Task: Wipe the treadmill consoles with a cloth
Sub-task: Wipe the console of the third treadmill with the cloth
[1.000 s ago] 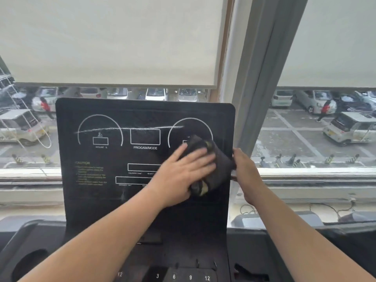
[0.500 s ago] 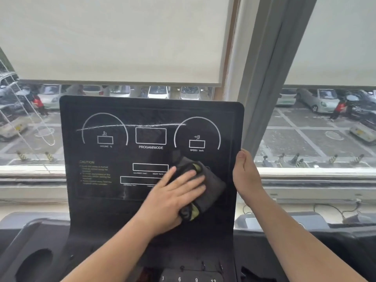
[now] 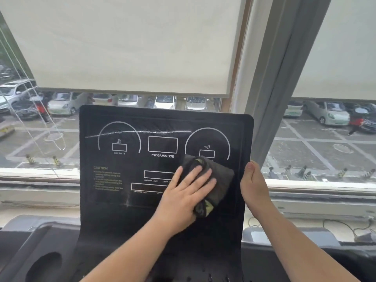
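caution text [image 3: 107,181] blurred, readout boxes [image 3: 156,174] partly behind left hand [image 3: 187,196]

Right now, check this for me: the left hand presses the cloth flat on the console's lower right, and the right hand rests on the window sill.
One thing is wrong. The right hand is not on the window sill; it grips the right edge of the console, as the head view shows. The left hand does press the cloth flat on the console's lower right.

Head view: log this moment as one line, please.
step: wipe console | left hand: presses cloth flat on its right half | right hand: grips its right edge
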Tool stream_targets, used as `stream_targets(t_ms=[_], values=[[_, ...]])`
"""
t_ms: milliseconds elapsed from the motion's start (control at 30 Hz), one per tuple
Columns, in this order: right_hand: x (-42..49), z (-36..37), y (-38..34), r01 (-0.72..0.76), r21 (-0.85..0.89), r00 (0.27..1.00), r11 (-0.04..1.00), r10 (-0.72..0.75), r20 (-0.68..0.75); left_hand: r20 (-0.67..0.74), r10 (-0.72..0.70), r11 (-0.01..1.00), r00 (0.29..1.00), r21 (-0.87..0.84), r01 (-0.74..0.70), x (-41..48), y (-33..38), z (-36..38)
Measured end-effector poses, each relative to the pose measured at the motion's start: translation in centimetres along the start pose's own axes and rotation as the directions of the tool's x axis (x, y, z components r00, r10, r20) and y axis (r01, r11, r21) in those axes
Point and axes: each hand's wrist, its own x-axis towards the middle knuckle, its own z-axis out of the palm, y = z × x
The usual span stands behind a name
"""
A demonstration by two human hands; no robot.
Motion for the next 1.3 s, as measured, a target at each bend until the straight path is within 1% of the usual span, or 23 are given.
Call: stream_targets(t_ms=[33,100,200,267,333,400,433,533,600,700,733,800,833,867,900,933,1000,1033,1067,1133,1200,1267,1300], values=[[0.0,0.0,0.0,-0.006,-0.001,1.000,1.000,0.006,0.012,0.004,0.040,0.998,0.999,0.055,-0.041,0.3,-2.1,-1.0],[0.0,0.0,-0.1,-0.016,0.008,1.000,1.000,0.016,0.027,-0.067,-0.127,0.989,0.990,0.072,0.132,1.7,-5.6,-2.7],[-0.3,0.0,-0.4,-0.024,0.028,0.999,0.999,0.023,0.033,-0.215,-0.580,0.814,0.785,-0.164,0.557,4.9,-6.6,-4.2],[-0.4,-0.1,-0.6,-0.024,0.037,0.999,0.999,0.023,0.033,-0.206,-0.697,0.716,0.686,-0.248,0.653,7.0,-4.1,-3.8],[-0.4,-0.3,-0.6,-0.023,0.045,0.999,0.999,0.021,0.031,-0.176,-0.608,0.793,0.774,-0.193,0.578,7.3,-0.7,-2.6],[-0.4,-0.7,-0.6,-0.021,0.055,0.999,0.998,0.019,0.035,-0.082,-0.302,0.952,0.950,-0.069,0.297,5.5,2.0,-0.9],[-0.4,-0.9,-0.7,-0.022,0.066,0.999,0.998,0.019,0.041,-0.031,-0.124,0.992,0.992,-0.013,0.124,4.1,2.5,-0.4],[-0.6,-1.6,-1.1,-0.022,0.068,0.996,0.997,0.017,0.083,0.096,0.179,0.976,0.979,0.107,-0.189,1.5,-0.1,-0.5],[-0.7,-1.9,-0.9,-0.039,0.053,0.994,0.998,0.033,0.108,0.098,0.171,0.970,0.980,0.157,-0.185,0.7,-3.4,-1.7],[-0.6,-1.8,-0.5,-0.069,0.055,0.988,0.996,0.060,0.140,-0.021,-0.122,0.986,0.992,0.110,0.123,-1.0,-7.8,-3.2],[-0.6,-1.6,-0.5,-0.074,0.061,0.988,0.995,0.065,0.138,-0.096,-0.295,0.954,0.951,0.023,0.299,-1.5,-8.2,-3.1],[-0.7,-1.2,-0.5,-0.087,0.072,0.990,0.994,0.078,0.119,-0.179,-0.671,0.735,0.719,-0.280,0.617,-1.0,-6.2,-2.6],[-0.9,-1.1,-0.6,-0.098,0.074,0.990,0.992,0.090,0.109,-0.161,-0.799,0.590,0.580,-0.403,0.700,-0.3,-4.4,-2.1],[-1.0,-1.1,-0.9,-0.111,0.079,0.989,0.991,0.102,0.104,-0.124,-0.852,0.506,0.509,-0.450,0.736,0.3,-2.6,-1.6],[-1.2,-1.1,-1.1,-0.119,0.080,0.988,0.990,0.110,0.105,-0.105,-0.839,0.524,0.535,-0.423,0.739,0.4,-1.1,-0.9],[-1.4,-1.3,-1.5,-0.118,0.078,0.988,0.990,0.108,0.115,-0.095,-0.760,0.626,0.643,-0.370,0.686,0.0,0.0,-0.2],[-1.6,-1.5,-1.9,-0.106,0.054,0.987,0.993,0.099,0.124,-0.040,-0.430,0.889,0.902,-0.191,0.415,-2.1,0.4,0.4],[-1.7,-1.5,-2.1,-0.102,0.044,0.989,0.994,0.097,0.110,0.012,-0.226,0.971,0.974,-0.077,0.226,-3.2,-0.9,0.0],[-1.8,-1.5,-2.1,-0.094,0.028,0.993,0.995,0.092,0.075,0.081,-0.059,0.998,0.995,0.019,0.058,-4.0,-2.8,-0.7],[-1.7,-1.4,-2.3,-0.041,-0.083,0.997,0.996,0.036,-0.063,0.165,0.092,0.981,0.982,0.155,-0.118,-5.0,-7.0,-2.5],[-2.0,-1.3,-3.0,0.057,-0.233,0.983,0.971,-0.095,-0.159,0.140,0.038,0.977,0.989,0.203,-0.066,-6.1,-11.0,-3.9],[-2.6,-0.8,-4.6,0.259,-0.302,0.930,0.917,-0.321,-0.177,-0.013,-0.260,0.960,0.965,0.107,0.260,-7.2,-13.8,-4.6],[-2.8,-0.2,-5.7,0.364,-0.325,0.889,0.873,-0.429,-0.159,-0.092,-0.470,0.882,0.878,-0.032,0.469,-7.3,-14.3,-4.7]])
